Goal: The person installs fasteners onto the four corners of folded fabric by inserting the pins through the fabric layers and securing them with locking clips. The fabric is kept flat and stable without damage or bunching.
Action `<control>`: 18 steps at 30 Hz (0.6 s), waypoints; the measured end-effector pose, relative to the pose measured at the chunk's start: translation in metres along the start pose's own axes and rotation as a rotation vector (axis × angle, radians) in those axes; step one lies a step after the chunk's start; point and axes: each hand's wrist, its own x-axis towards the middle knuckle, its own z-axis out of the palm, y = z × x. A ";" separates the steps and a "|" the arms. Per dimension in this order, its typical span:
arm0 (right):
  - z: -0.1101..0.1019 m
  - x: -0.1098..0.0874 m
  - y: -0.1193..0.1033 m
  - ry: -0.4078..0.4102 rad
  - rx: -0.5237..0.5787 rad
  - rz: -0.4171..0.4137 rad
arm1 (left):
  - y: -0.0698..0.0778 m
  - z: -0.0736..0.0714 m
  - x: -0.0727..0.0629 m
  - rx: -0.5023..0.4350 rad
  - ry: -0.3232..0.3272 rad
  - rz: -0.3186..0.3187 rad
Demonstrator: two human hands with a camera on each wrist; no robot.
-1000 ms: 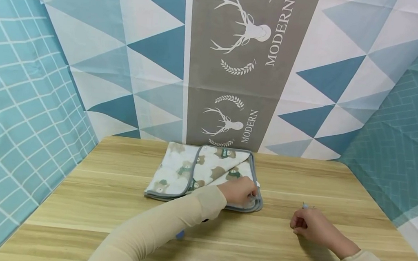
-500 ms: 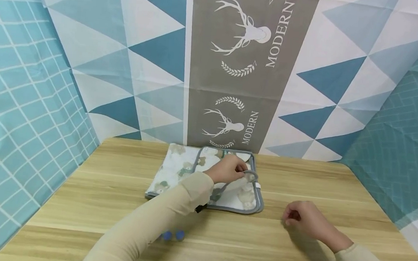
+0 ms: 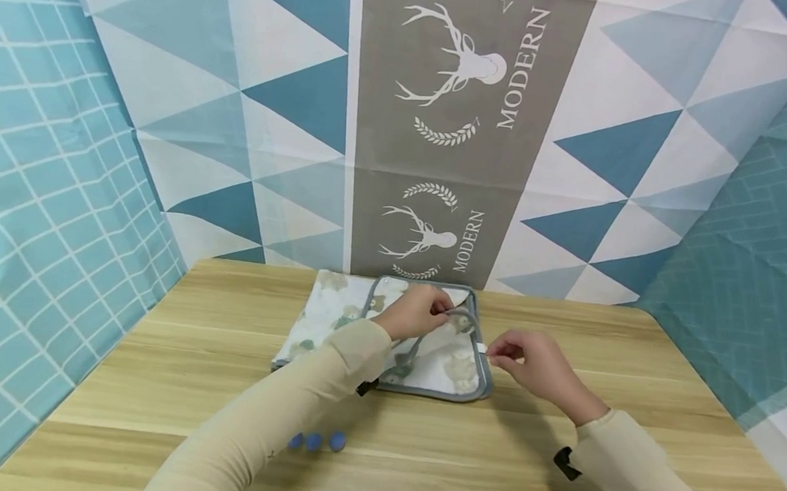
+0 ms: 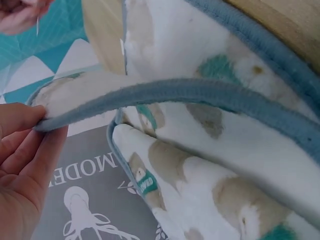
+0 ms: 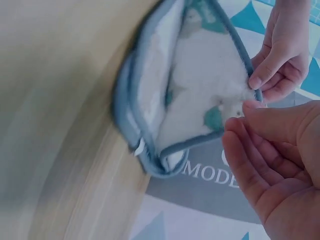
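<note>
A folded white baby blanket (image 3: 332, 325), with brown bears and grey-blue edging, lies at the back of the table. My left hand (image 3: 416, 311) pinches the edging of its upper layer and holds that corner raised; in the left wrist view, thumb and fingers (image 4: 40, 116) meet on the binding. My right hand (image 3: 526, 361) is beside the blanket's right edge, its fingertips close to a small white label (image 3: 481, 348). The right thumb and forefinger are drawn together. In the left wrist view, a thin pale sliver (image 4: 37, 26) hangs from those fingertips; its kind is unclear.
Several small blue round pieces (image 3: 337, 441) lie on the wooden table (image 3: 445, 465) near the left sleeve (image 3: 269, 413), which hides part of that area. Behind the table stands a patterned backdrop (image 3: 437, 126), with a tiled blue sheet (image 3: 25, 170) at the left.
My left hand has lifted the blanket's near right corner and drawn it back and leftward. My right hand has moved left and away from me to the blanket's right edge.
</note>
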 end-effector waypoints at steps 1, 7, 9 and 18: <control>0.002 0.005 -0.001 0.009 0.012 0.000 | 0.000 -0.001 0.000 -0.014 0.000 -0.008; 0.014 0.022 -0.004 0.008 0.080 0.004 | 0.003 0.002 0.000 -0.023 0.007 -0.013; 0.019 0.025 -0.006 -0.006 0.101 0.007 | 0.003 0.003 -0.001 -0.009 0.012 -0.004; 0.025 0.036 -0.012 0.023 0.119 0.021 | 0.005 -0.002 -0.006 -0.011 0.042 0.015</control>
